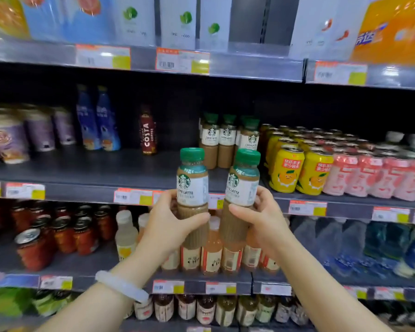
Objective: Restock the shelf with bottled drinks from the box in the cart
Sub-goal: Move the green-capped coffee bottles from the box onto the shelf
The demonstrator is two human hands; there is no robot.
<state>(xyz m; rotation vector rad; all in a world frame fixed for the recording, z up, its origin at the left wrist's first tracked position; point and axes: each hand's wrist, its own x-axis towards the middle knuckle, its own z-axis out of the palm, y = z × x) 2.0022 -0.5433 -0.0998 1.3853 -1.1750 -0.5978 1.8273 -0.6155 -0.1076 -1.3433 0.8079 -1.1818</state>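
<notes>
right now the person stands facing the drinks aisle with a coffee bottle in each hand, both held upright in front of the middle shelf (82, 173). the left hand (170, 219) has its fingers and thumb curled round the lower body of the left bottle (192, 192), and the right hand (261, 216) grips the right bottle (242, 195) the same way, thumb across the front. a pale bangle (122, 286) sits on the left wrist.

both bottles hang just short of the shelf lip, near each other but not touching as far as i can see, and neither rests on the board yet. behind them, further back on that shelf, a small cluster of matching green-capped latte bottles (228, 137) stands next to the yellow cans (290, 168). in front of and to the left of that cluster the shelf is mostly bare, with a lone costa bottle (148, 130) standing off to the left.

so i'd judge the restocking is under way but far from finished: a handful of lattes are in place, these two are about to go in, and the gap looks like it could take many more. the box and the cart are out of view, so i can't tell how many bottles remain in it.
</notes>
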